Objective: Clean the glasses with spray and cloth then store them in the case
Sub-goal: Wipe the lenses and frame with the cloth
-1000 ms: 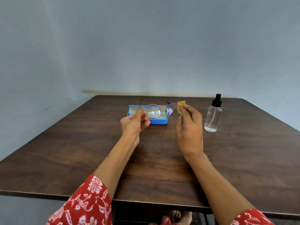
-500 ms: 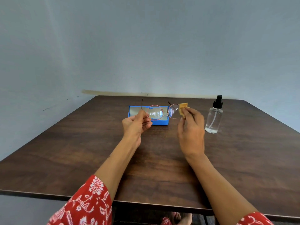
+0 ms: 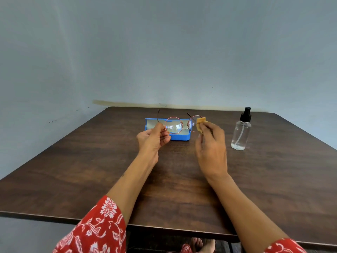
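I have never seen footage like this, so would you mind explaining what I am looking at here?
There is no machine: a person wears a camera on the head, looking forward and down at their own bare hands above a dark wooden table. The left hand holds round-framed glasses in the air by one side. The right hand presses a small tan cloth against one lens. On the table behind them lies an open blue case, and a clear spray bottle stands to the right.
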